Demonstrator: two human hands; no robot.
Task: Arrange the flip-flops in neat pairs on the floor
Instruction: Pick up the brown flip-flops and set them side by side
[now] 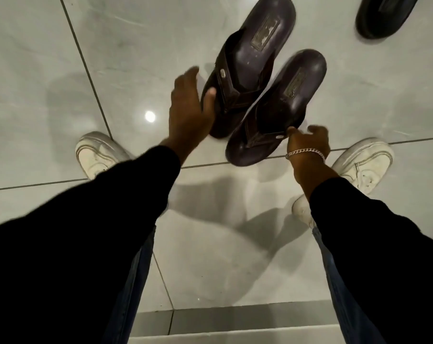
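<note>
Two dark brown flip-flops lie side by side on the glossy pale tile floor, heels pointing away from me. The left flip-flop (250, 55) sits farther off and its toe end tucks under the right flip-flop (282, 105). My left hand (189, 105) is spread beside the left flip-flop, thumb touching its outer edge and fingers apart. My right hand (307, 140), wearing a silver chain bracelet, pinches the right flip-flop at its strap side near the toe.
The heel of another dark flip-flop (381, 16) shows at the top right corner. My white sneakers stand on the floor at left (96, 155) and right (362, 165). A step edge (235, 328) runs along the bottom.
</note>
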